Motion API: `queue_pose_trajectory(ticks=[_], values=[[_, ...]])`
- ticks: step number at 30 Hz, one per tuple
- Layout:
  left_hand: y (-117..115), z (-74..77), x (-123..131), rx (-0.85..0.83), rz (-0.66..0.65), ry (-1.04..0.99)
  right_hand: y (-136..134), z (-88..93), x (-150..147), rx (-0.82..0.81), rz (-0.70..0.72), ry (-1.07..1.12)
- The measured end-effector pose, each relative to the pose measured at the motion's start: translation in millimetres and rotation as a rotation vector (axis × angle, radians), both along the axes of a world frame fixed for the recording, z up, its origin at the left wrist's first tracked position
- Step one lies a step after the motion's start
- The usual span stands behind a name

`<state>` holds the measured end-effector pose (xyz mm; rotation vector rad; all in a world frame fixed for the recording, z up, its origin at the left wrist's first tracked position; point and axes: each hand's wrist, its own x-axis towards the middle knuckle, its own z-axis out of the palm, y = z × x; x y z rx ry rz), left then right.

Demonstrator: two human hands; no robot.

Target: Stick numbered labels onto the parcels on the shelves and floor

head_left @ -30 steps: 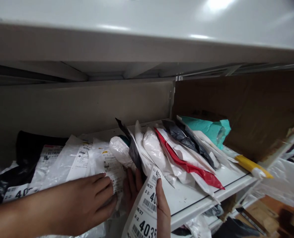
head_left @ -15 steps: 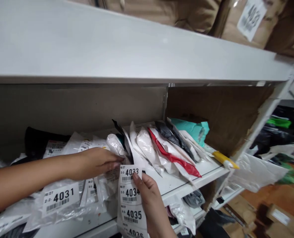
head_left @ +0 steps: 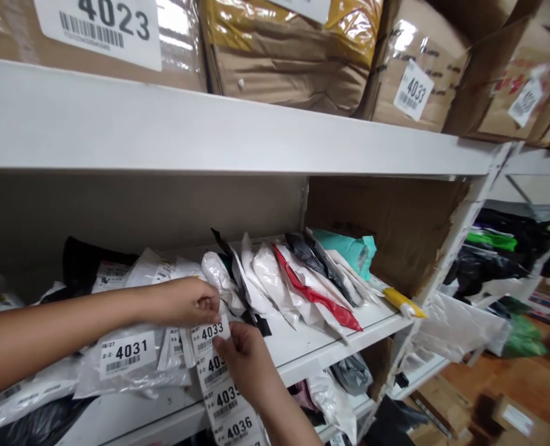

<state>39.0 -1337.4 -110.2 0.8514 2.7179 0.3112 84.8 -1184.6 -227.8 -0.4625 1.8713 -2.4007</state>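
My right hand [head_left: 247, 359] pinches a strip of white barcode labels [head_left: 226, 399], its thumb over the edge of the upper labels. The printed numbers run from 4033 at the top down past 4036. At the strip's upper edge is my left hand [head_left: 194, 301], fingers curled and fingertips on the 4033 label. Under my left forearm lies a clear plastic bag [head_left: 89, 375] with a 4031 label [head_left: 127, 354]. Just beyond both hands, a clear-wrapped white packet [head_left: 219, 275] leans beside a row of white mailer bags [head_left: 272, 279].
The white shelf [head_left: 303, 353] also holds a red-edged packet [head_left: 319, 294], a teal bag [head_left: 349, 251] and a yellow packet [head_left: 402, 302]. Above runs a thick white shelf edge [head_left: 238, 136] under labelled cartons [head_left: 419, 68]. Cardboard boxes [head_left: 516, 415] stand on the floor at right.
My left hand has drawn back from the packets to the top of the label strip, its fingers now curled. The strip and my right hand have shifted left in view. More cartons show above.
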Motion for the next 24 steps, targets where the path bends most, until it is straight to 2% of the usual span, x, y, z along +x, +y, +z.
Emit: queue_pose_trajectory(ticks=[3,6,9,14,16,18,22,24], values=[[0.5,-6.1,4.3,-0.08,-0.047,0.131,-6.2,-0.9,-6.9,0.176,-0.039,0.018],[0.1,-12.3,8.3,-0.094,-0.121,0.26,-8.1,2.4,-7.4,0.222,-0.034,0.029],[-1.5,-14.3,8.4,-0.097,-0.166,0.29,-7.5,6.4,-4.8,0.119,0.036,0.007],[-5.3,-9.1,4.2,-0.05,-0.197,0.151,-4.1,9.6,-3.2,-0.192,0.177,-0.114],[-6.1,-10.6,5.3,-0.066,-0.18,0.189,-4.3,7.8,-5.5,-0.179,0.157,-0.16],[-6.7,-16.8,7.8,-0.111,-0.186,0.314,-6.2,5.0,-8.5,-0.102,0.087,-0.166],[-9.6,-35.0,10.9,-0.192,-0.257,0.555,-11.3,3.6,-9.5,0.029,-0.006,-0.116],[-10.9,-38.7,11.2,-0.28,-0.313,0.611,-11.4,5.2,-6.9,0.06,-0.051,-0.082]])
